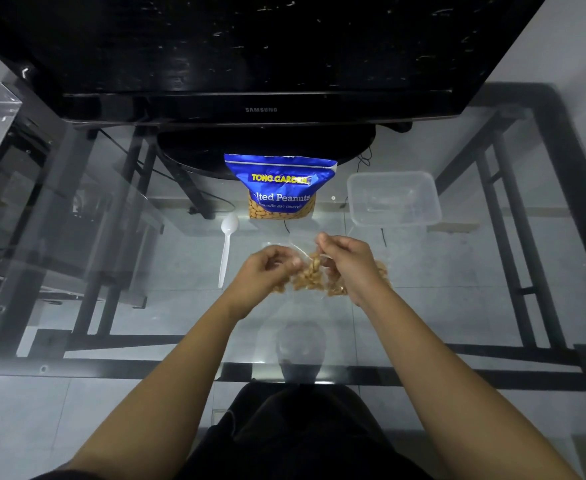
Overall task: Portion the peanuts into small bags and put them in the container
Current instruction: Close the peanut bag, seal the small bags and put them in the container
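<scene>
I log: small bag of peanuts (310,273) pinched at its top between left grip (270,268) and right grip (348,268), both clenched on it over the glass bench (457,289); white spoon (227,247) just left of the left grip; blue peanut packet (279,185) beyond both; clear container (393,199) beyond the right grip.

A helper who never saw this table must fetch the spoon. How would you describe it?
On the glass table, find the blue peanut bag standing before the television. The spoon lies flat just left of it, bowl pointing away. It is the only white, long-handled thing there.
</scene>
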`<action>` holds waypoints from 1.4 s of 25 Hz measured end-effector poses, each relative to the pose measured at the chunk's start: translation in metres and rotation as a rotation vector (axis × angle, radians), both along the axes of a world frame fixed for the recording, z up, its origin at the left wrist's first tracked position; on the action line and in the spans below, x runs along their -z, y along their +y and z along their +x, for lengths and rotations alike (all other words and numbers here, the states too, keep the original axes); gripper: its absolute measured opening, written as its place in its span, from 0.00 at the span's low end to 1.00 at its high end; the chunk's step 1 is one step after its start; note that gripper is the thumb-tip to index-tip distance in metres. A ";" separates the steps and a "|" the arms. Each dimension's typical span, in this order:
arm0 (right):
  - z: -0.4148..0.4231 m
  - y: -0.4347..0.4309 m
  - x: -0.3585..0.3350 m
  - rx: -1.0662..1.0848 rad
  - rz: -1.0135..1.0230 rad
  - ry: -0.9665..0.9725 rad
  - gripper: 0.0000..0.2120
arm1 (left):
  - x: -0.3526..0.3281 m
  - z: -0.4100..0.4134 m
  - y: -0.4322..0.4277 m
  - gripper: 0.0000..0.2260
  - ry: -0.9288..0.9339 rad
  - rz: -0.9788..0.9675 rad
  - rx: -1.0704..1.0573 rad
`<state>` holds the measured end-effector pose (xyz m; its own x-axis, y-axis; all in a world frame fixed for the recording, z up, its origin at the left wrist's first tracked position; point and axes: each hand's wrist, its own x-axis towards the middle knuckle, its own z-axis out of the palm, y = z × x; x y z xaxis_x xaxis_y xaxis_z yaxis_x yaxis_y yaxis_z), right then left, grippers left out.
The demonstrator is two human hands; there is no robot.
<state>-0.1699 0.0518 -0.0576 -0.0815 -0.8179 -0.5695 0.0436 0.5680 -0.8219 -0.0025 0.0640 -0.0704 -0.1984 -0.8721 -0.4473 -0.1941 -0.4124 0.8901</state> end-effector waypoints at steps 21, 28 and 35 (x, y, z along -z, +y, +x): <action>-0.015 0.026 0.041 -0.168 -0.170 0.878 0.13 | 0.014 -0.040 0.002 0.13 -0.621 -0.475 -0.079; -0.017 0.029 0.004 0.049 -0.240 0.333 0.17 | 0.000 -0.058 -0.018 0.05 -0.002 0.014 -0.234; -0.013 0.021 -0.011 0.329 -0.198 -0.045 0.04 | -0.021 -0.051 -0.015 0.03 0.109 -0.030 -0.117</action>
<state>-0.1831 0.0728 -0.0463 -0.3366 -0.8465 -0.4124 0.2352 0.3485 -0.9073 -0.0537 0.0491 -0.0497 -0.1404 -0.9046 -0.4025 -0.0476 -0.3999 0.9153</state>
